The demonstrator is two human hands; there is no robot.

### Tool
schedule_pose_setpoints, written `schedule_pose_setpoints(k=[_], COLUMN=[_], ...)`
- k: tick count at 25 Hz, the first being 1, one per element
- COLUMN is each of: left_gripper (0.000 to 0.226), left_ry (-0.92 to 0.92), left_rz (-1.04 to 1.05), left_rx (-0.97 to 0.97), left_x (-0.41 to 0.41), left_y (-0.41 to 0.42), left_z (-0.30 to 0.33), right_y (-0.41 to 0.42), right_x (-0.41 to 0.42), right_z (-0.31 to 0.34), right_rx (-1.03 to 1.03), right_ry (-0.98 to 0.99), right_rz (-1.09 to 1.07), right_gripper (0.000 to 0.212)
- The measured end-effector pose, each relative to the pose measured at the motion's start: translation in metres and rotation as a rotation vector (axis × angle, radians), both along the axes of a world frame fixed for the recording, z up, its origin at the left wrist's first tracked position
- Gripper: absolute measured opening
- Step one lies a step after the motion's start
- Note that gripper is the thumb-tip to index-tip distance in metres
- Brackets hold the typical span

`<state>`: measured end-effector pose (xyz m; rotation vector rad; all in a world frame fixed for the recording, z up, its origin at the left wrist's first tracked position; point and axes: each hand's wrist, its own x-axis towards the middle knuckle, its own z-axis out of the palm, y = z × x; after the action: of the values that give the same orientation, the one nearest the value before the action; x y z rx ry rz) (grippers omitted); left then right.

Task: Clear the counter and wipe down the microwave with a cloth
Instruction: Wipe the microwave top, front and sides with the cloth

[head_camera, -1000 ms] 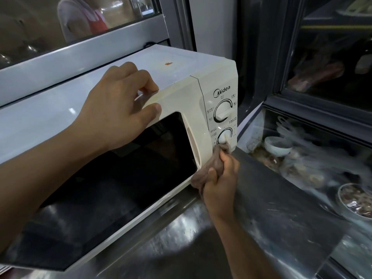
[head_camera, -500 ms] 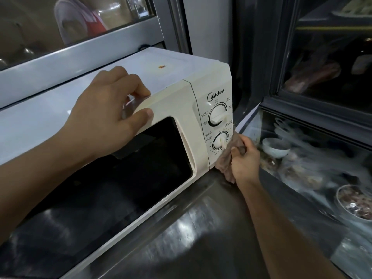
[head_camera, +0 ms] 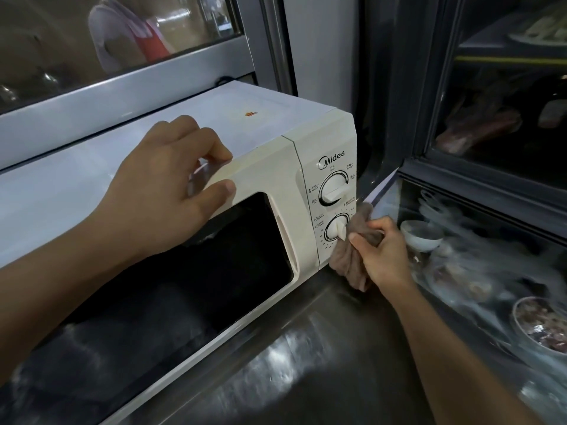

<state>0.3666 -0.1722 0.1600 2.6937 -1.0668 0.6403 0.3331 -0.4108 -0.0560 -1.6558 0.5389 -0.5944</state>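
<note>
Steel counter [head_camera: 306,378] carries cream microwave [head_camera: 276,191].

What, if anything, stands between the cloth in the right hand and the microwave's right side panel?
Nothing visible does. The right hand grips the brown cloth bunched right against the front right edge of the microwave, beside the lower dial. The left hand rests on the microwave's top front edge, away from that side.
</note>
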Motion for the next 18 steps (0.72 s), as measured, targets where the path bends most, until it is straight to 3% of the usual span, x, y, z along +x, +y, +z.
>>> schedule_pose_setpoints(k=[3,8,12,18], left_gripper=[0.041,0.04,0.04,0.041], left_ry=[0.0,0.002,0.01,0.036], left_rz=[-0.004,-0.011,-0.01,-0.008], left_rx=[0.001,-0.006,-0.02,-0.038], left_x=[0.0,0.0,-0.001,-0.002], left_y=[-0.001,0.0,0.0,0.0], left_z=[0.0,0.0,0.0,0.0], right_y=[-0.004,-0.005,0.0,-0.02], right_x=[0.002,0.013,0.006,0.014], right_z=[0.016,0.053,0.039,0.092], right_rx=[-0.07,-0.051,-0.028,-0.075], right_ry=[-0.03,-0.276,-0.221,-0.297], right_rz=[-0.009,-0.047,-0.012,0.063], right_gripper=[0.028,0.029,0.025,0.028])
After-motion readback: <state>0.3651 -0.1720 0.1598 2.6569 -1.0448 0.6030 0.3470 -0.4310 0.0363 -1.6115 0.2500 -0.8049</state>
